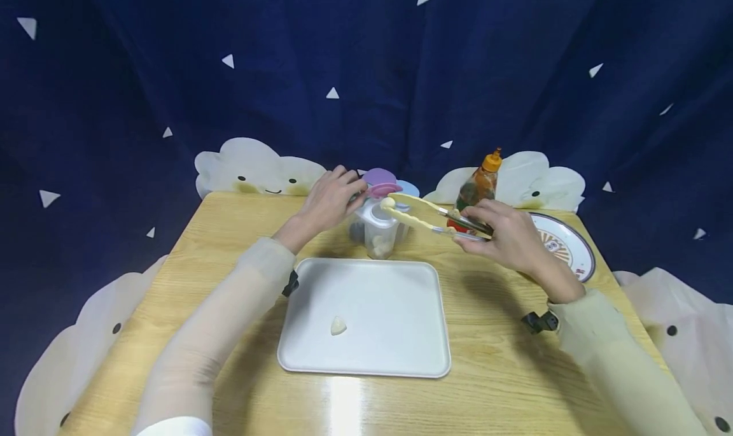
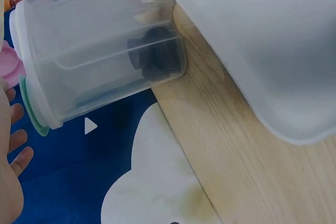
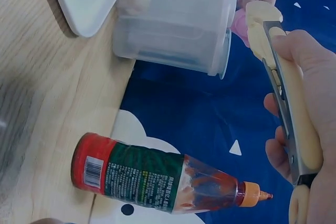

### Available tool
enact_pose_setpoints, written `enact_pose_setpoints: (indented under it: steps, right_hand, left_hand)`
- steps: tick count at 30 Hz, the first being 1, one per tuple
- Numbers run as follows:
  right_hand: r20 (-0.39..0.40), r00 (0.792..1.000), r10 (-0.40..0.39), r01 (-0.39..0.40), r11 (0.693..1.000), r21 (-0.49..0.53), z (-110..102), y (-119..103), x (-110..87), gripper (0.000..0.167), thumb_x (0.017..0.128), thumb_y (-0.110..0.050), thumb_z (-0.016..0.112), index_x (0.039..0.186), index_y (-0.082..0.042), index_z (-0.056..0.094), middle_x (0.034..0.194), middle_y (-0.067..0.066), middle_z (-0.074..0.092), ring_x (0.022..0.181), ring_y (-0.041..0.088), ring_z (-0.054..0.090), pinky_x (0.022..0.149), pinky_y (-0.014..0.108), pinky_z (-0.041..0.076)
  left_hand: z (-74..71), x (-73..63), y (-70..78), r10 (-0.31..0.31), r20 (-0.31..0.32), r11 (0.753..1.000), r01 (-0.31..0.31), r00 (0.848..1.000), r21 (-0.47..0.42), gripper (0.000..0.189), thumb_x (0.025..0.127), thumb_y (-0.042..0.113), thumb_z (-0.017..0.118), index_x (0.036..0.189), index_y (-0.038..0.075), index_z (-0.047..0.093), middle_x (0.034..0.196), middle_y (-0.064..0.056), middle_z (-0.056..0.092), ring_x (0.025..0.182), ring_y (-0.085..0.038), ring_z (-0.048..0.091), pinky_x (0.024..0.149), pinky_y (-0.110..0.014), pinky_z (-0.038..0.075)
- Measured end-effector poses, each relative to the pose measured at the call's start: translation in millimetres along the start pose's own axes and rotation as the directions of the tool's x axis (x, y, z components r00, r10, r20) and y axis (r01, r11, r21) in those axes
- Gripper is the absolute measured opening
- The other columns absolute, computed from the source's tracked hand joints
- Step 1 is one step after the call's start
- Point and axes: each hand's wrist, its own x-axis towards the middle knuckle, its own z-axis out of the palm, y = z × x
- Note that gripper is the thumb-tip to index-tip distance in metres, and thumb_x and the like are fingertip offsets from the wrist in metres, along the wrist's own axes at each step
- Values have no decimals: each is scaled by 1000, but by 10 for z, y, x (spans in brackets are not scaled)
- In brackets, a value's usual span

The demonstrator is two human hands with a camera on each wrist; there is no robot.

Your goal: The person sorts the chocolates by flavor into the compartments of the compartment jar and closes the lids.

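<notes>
My right hand (image 1: 506,235) grips a pair of tongs (image 1: 420,219) with pale yellow tips and metal arms. Between the tips is a small round cream piece (image 1: 387,202), just over the open mouth of a clear container (image 1: 379,229) with pale pieces at its bottom. My left hand (image 1: 335,197) is beside that mouth, its fingertips at the raised purple-pink lid (image 1: 382,188); the other fingers are loosely bent in the left wrist view. A pale triangular piece (image 1: 338,326) lies on the white tray (image 1: 401,321).
Beside the open container stand other clear ones, one with a green lid (image 2: 32,108) and dark pieces (image 2: 157,53), one with a blue lid (image 1: 408,189). A sauce bottle (image 1: 478,184) with an orange cap stands right of them. A patterned plate (image 1: 581,248) is at the far right.
</notes>
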Motion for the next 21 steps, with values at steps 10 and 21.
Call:
enact_pose_setpoints:
  steps: [10, 21]
  right_hand:
    - [22, 1000, 16, -16, 1000, -7, 68, 13, 39, 47, 70, -30, 93, 107, -5, 79, 85, 7, 69, 64, 15, 55, 53, 35, 45]
    - [61, 998, 36, -34, 999, -29, -31, -42, -10, 49, 70, -31, 92, 110, -6, 79, 88, 7, 71, 65, 14, 56, 53, 31, 43]
  left_hand:
    - [-14, -15, 7, 1, 2, 1000, -1, 1000, -5, 18, 105, 26, 62, 112, 13, 73, 100, -8, 69, 94, -30, 57, 77, -40, 49]
    - [-12, -22, 2, 4, -10, 1000, -4, 1000, -2, 18, 105, 27, 62, 110, 13, 73, 99, -7, 68, 94, -30, 56, 77, -40, 48]
